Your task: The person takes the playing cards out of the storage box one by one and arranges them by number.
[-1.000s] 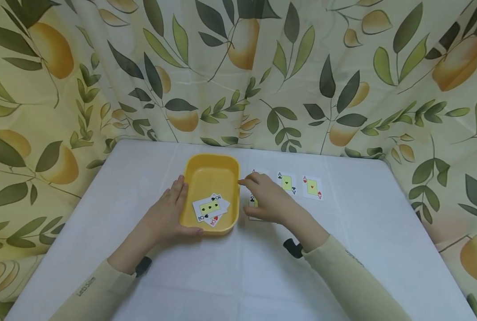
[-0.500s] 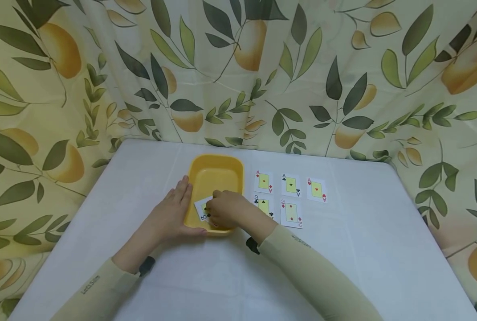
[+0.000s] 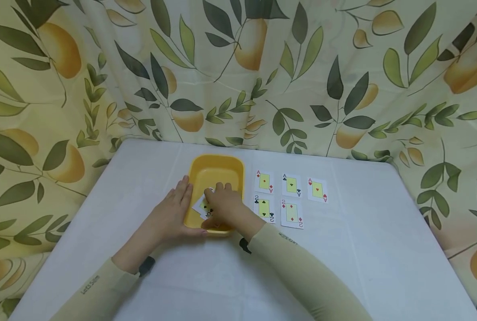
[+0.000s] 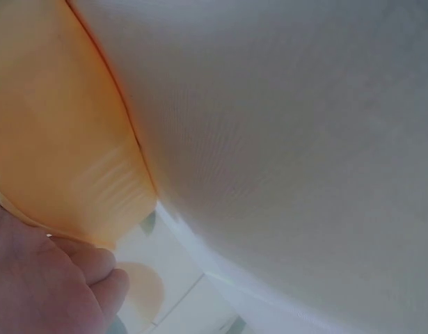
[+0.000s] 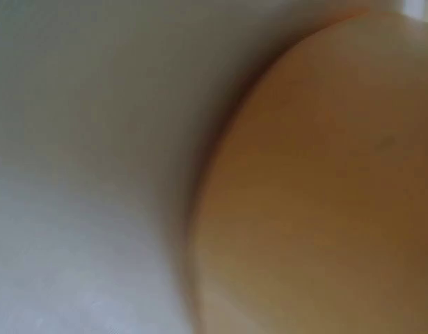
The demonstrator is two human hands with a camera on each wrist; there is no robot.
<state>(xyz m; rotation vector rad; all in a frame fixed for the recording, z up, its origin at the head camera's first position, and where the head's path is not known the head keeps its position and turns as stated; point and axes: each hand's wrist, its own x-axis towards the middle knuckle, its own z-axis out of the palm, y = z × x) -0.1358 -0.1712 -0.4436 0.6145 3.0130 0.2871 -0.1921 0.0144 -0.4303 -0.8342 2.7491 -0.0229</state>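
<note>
My left hand (image 3: 169,213) lies along the left side of the yellow tray (image 3: 216,161), fingers straight against its rim and thumb at its front edge. In the left wrist view, the fingers of that hand (image 4: 50,285) meet the tray's wall (image 4: 74,132). My right hand (image 3: 228,206) reaches over the right rim into the tray, its thumb and fingers apart over a few overlapping playing cards (image 3: 202,207). It partly covers these cards. The right wrist view has only the blurred tray wall (image 5: 311,181) and white cloth, without the hand.
Right of the tray, three aces lie in a row: the ace of diamonds (image 3: 264,181), clubs (image 3: 291,185) and hearts (image 3: 317,190). Below them are the two of clubs (image 3: 264,208) and two of diamonds (image 3: 292,213). A leaf-patterned curtain (image 3: 302,89) hangs behind the white table (image 3: 342,267).
My right hand has moved left from the card rows into the tray, uncovering the left cards of the rows. Inside the tray, the cards have shifted and turned. My left hand stays on the tray.
</note>
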